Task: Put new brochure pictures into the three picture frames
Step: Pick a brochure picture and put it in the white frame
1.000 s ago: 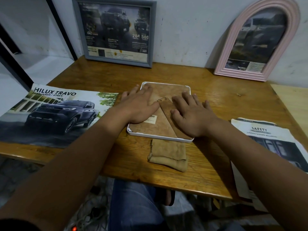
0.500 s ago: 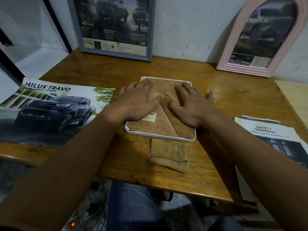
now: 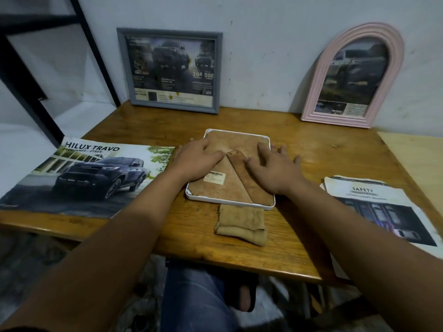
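Observation:
A white picture frame point(image 3: 229, 204) lies face down in the middle of the wooden table, its brown backing board with a folded stand facing up. My left hand point(image 3: 198, 159) lies flat on the board's left side. My right hand point(image 3: 274, 167) lies on its right side with fingers spread over the frame's right edge. A grey frame point(image 3: 169, 69) and a pink arched frame point(image 3: 352, 76) lean against the wall at the back, each holding a dark car picture. A large Hilux Travo brochure point(image 3: 84, 178) lies at the left, a Safety brochure point(image 3: 376, 207) at the right.
A folded tan cloth point(image 3: 241, 225) lies just in front of the white frame. The table's point(image 3: 311, 149) front edge runs close to my knees. A black metal shelf frame point(image 3: 24, 75) stands at the far left. A paler board point(image 3: 417, 154) adjoins the table at the right.
The view has pulled back and tilted up, showing both leaning frames whole. My right hand has slid slightly right, its fingers now over the frame's edge. My left hand stays flat on the board.

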